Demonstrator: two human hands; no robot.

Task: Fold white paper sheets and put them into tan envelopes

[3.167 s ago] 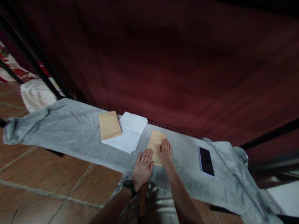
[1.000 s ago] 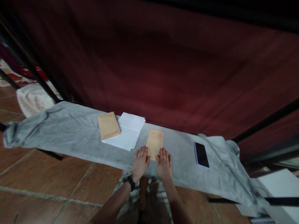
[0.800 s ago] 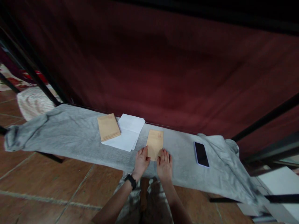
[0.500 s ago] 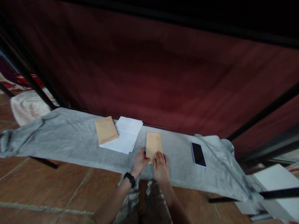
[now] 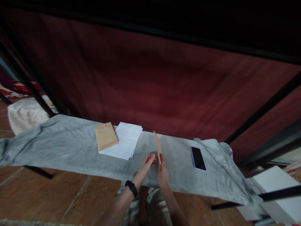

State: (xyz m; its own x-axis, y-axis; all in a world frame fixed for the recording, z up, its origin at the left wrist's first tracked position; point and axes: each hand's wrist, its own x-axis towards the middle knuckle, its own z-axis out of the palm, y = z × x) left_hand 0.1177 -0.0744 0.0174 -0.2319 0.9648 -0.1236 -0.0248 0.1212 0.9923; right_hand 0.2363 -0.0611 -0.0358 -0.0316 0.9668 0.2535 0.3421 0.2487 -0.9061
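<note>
A brown paper envelope (image 5: 157, 146) stands on edge above the grey cloth, seen almost side-on. My right hand (image 5: 163, 174) grips its lower part, thumb on one face and fingers behind. Close by on the left is my left hand (image 5: 148, 160), its fingers curled together with the tips near the envelope's lower edge. Whether they pinch anything is hidden. A black watch (image 5: 131, 188) is on my left wrist. Further left lies a stack of brown envelopes (image 5: 106, 136), partly over white paper sheets (image 5: 128, 138).
A phone (image 5: 198, 158) with a dark screen lies to the right on the grey cloth (image 5: 70, 144) covering the long, narrow surface. Behind it rises a dark red panel (image 5: 150, 88) with black frame bars. A white box (image 5: 277, 185) is at the lower right.
The envelope was flat on the cloth under both hands; now it is lifted and turned on edge in my right hand. My left hand has curled and shifted slightly right.
</note>
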